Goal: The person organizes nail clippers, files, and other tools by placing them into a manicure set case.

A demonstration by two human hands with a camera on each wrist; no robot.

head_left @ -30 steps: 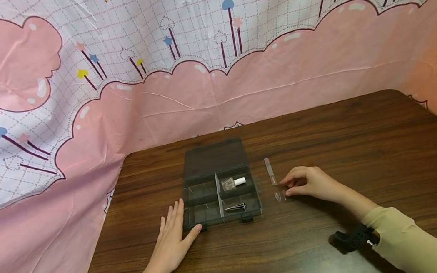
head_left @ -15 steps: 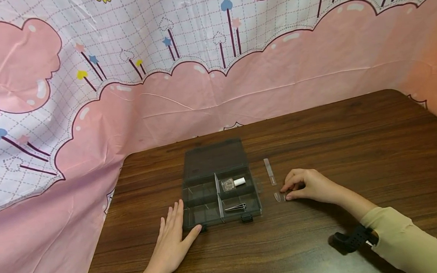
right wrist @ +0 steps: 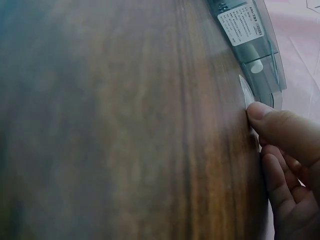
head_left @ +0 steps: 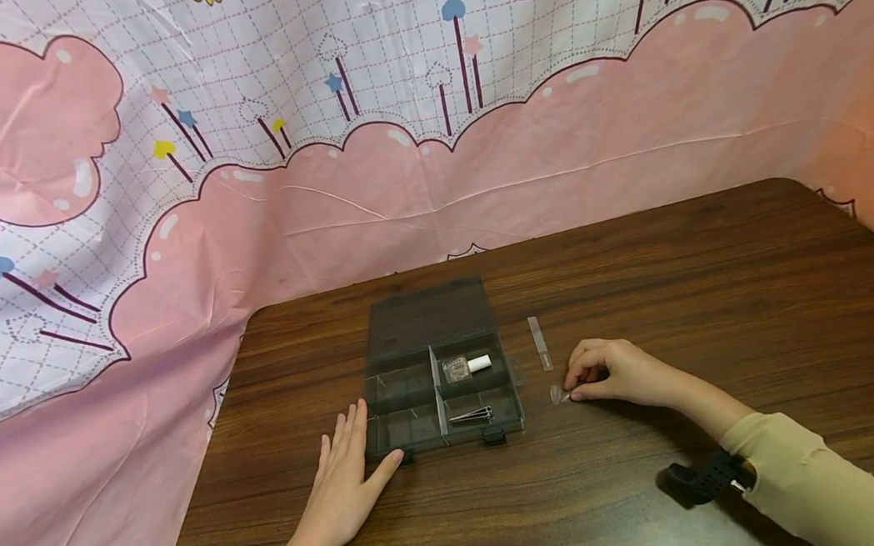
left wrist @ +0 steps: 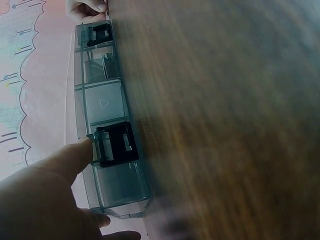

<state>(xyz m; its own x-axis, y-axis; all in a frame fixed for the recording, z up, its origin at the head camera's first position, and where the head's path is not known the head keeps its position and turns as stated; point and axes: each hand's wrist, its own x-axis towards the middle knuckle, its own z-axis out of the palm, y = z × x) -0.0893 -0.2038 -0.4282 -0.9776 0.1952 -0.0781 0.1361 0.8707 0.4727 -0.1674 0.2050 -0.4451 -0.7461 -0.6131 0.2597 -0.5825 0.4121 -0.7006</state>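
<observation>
A dark see-through divided box (head_left: 426, 317) lies with its lid folded back. My left hand (head_left: 342, 479) rests along its left side, fingers straight, with the thumb near a black latch (left wrist: 117, 142) in the left wrist view. My right hand (head_left: 617, 370) is low over the table, right of the box. Its thumb and fingertips pinch a small clear pointed false nail (right wrist: 245, 91). Another clear false nail (head_left: 555, 394) lies just left of those fingertips. Inside the right compartments are a nail polish bottle (head_left: 458, 368) with a white cap and silver nail clippers (head_left: 472, 415).
A slim pale nail file (head_left: 540, 343) lies on the brown wooden table (head_left: 708, 290), between the box and my right hand. Behind the table hangs a pink and white patterned cloth (head_left: 432, 190). A black wrist device (head_left: 708, 478) sits at my right sleeve.
My right fingertips have drawn closer together and slightly downward, onto the right-hand false nail, which has shifted a little toward the other one. My left hand and the box stay put.
</observation>
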